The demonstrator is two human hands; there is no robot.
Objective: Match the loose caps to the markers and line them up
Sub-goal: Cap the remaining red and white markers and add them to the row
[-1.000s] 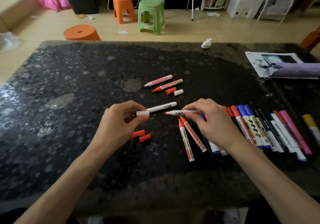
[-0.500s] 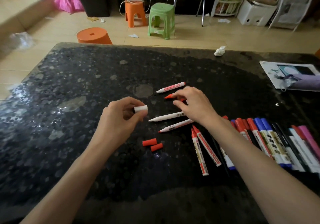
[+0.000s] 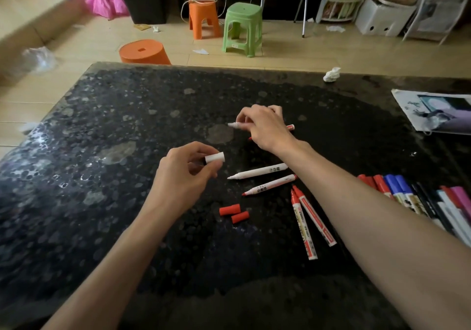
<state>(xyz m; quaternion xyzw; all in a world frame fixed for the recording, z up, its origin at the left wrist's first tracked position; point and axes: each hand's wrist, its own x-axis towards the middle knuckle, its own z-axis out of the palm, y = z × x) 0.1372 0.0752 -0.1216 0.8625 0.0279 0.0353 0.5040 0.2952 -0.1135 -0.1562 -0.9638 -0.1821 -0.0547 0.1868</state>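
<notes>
My left hand (image 3: pixel 182 176) pinches a white cap (image 3: pixel 214 157) above the table's middle. Farther back, my right hand (image 3: pixel 263 127) grips an uncapped white marker (image 3: pixel 235 125) whose tip sticks out to the left. Just right of the left hand lie an all-white uncapped marker (image 3: pixel 257 171) and a red-tipped uncapped marker (image 3: pixel 269 185). Two red caps (image 3: pixel 233 213) lie loose near the left wrist. Two more red-tipped markers (image 3: pixel 309 221) lie side by side below them. A row of capped markers (image 3: pixel 418 199) sits at the right, partly behind my right forearm.
The black speckled table (image 3: pixel 127 202) has a printed sheet with a purple pouch (image 3: pixel 438 111) at its far right and a crumpled tissue (image 3: pixel 331 74) at the back edge. Plastic stools (image 3: pixel 242 27) and an upturned orange stool (image 3: pixel 144 52) stand on the floor beyond.
My right hand set a red-tipped marker down beside the white one, reached back and took hold of a marker at the far group. The left hand kept only the white cap.
</notes>
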